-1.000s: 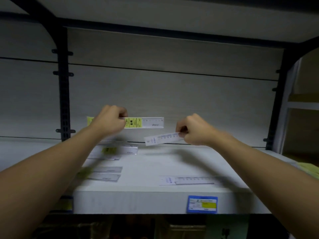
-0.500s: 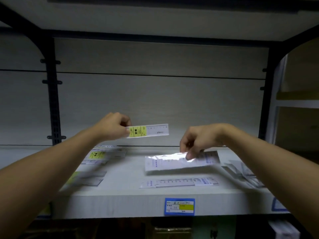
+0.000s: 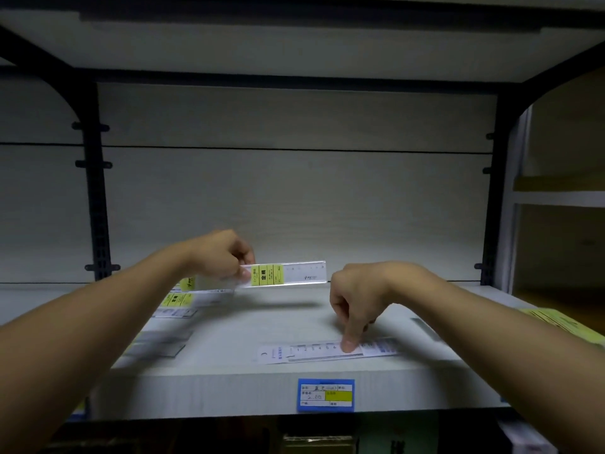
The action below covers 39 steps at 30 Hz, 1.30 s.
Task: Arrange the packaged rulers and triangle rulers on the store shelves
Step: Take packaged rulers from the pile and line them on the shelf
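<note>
Left hand (image 3: 222, 257) pinches yellow-labelled ruler (image 3: 284, 273) above shelf (image 3: 229, 381); right hand (image 3: 357, 299) curled, 1 fingertip pressing white packaged ruler (image 3: 327, 350) flat.

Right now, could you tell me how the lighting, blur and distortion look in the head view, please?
Head view: dim, light falling mostly on the shelf board; the ruler held by the left hand, the yellow-labelled ruler, casts a soft shadow on the board; the packaged rulers at left are blurred; the white packaged ruler under the right hand reads sharply; wide-angle bending curves the shelf posts.
</note>
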{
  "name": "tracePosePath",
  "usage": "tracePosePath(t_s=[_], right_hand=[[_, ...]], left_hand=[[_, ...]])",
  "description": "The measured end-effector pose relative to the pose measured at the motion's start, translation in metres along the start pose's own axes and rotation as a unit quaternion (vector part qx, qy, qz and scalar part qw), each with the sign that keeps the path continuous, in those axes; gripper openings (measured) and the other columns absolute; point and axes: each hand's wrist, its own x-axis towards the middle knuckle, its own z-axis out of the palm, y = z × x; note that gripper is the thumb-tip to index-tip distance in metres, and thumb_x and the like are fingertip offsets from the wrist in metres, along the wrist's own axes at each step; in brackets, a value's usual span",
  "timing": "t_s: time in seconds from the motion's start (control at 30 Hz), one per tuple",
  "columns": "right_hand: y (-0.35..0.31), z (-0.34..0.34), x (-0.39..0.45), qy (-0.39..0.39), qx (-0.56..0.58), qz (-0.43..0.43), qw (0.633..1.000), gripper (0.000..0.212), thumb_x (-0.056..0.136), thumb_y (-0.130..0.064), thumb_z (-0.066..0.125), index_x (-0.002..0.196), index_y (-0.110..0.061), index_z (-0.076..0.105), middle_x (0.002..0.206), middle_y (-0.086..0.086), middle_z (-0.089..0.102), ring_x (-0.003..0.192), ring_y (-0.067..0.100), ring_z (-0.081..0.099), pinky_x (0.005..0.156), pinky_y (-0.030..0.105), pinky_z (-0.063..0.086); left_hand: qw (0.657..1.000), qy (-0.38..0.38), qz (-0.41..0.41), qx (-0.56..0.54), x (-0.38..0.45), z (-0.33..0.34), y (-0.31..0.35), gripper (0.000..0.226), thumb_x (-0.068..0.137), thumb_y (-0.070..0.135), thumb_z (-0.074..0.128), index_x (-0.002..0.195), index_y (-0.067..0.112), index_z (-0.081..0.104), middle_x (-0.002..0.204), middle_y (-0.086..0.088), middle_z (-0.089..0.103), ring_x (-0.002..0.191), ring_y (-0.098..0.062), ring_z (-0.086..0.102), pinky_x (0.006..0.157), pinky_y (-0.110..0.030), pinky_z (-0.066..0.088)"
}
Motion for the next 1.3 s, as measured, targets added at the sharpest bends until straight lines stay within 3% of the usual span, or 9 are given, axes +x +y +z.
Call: tracePosePath(t_s=[0.2,0.43,0.67,0.83,1.03,1.17,1.3], right_hand=[[0.007,-0.002,0.007,0.093,0.022,-0.047,0.994,0.031,0.072,-0.046,0.085,0.071,-0.020,0.068,0.073,0.000,0.075,0.069,0.010,0.067,0.070,0.026,0.052],[-0.001,0.001,0.022,0.199,0.069,-0.073,0.975,0.039,0.084,-0.049,0.075,0.072,-0.012,0.067,0.068,0.004,0.072,0.058,0.014,0.063,0.061,0.027,0.048],[-0.052,-0.004,0.048,0.275,0.107,-0.097,0.951,0.055,0.090,-0.060,0.060,0.065,-0.012,0.070,0.061,0.006,0.070,0.059,0.021,0.066,0.061,0.030,0.052],[-0.095,-0.012,0.077,0.321,0.105,-0.090,0.937,0.064,0.094,-0.063,0.051,0.058,-0.012,0.066,0.053,0.009,0.066,0.051,0.020,0.064,0.065,0.032,0.054],[-0.140,-0.021,0.115,0.342,0.094,-0.064,0.933,0.064,0.099,-0.055,0.046,0.059,-0.009,0.066,0.054,0.010,0.066,0.054,0.023,0.065,0.070,0.034,0.056],[-0.157,-0.022,0.135,0.347,0.059,-0.055,0.934,0.064,0.101,-0.051,0.046,0.061,-0.005,0.066,0.056,0.013,0.065,0.058,0.025,0.063,0.072,0.037,0.055],[-0.164,-0.019,0.148,0.321,-0.005,-0.037,0.946,0.065,0.099,-0.054,0.043,0.066,-0.001,0.060,0.060,0.014,0.060,0.064,0.034,0.060,0.071,0.046,0.055]], left_hand=[[1.000,-0.009,-0.011,0.007,-0.006,-0.002,-0.003,0.017,0.083,0.007,0.071,0.074,0.021,0.070,0.066,0.007,0.064,0.062,-0.008,0.057,0.059,-0.022,0.045],[1.000,-0.014,-0.013,0.007,-0.018,-0.010,-0.015,0.017,0.084,0.008,0.072,0.075,0.022,0.070,0.067,0.009,0.063,0.064,-0.007,0.056,0.060,-0.019,0.044],[0.996,-0.074,-0.046,0.001,-0.041,-0.032,-0.059,0.020,0.082,0.004,0.075,0.074,0.022,0.069,0.068,0.003,0.061,0.060,-0.008,0.055,0.055,-0.018,0.045],[0.991,-0.105,-0.080,0.022,-0.058,-0.044,-0.103,0.021,0.079,0.006,0.079,0.069,0.021,0.067,0.059,0.010,0.058,0.052,-0.002,0.054,0.051,-0.016,0.044],[0.978,-0.147,-0.144,0.043,-0.067,-0.046,-0.148,0.017,0.077,0.010,0.082,0.077,0.023,0.072,0.076,0.004,0.065,0.074,-0.016,0.060,0.065,-0.026,0.051],[0.963,-0.195,-0.173,0.070,-0.073,-0.048,-0.159,0.020,0.082,0.012,0.078,0.100,0.021,0.075,0.098,0.003,0.069,0.100,-0.020,0.065,0.090,-0.033,0.056],[0.952,-0.224,-0.179,0.110,-0.075,-0.058,-0.163,0.031,0.081,0.020,0.080,0.112,0.021,0.075,0.114,0.003,0.069,0.113,-0.023,0.063,0.098,-0.036,0.053]])
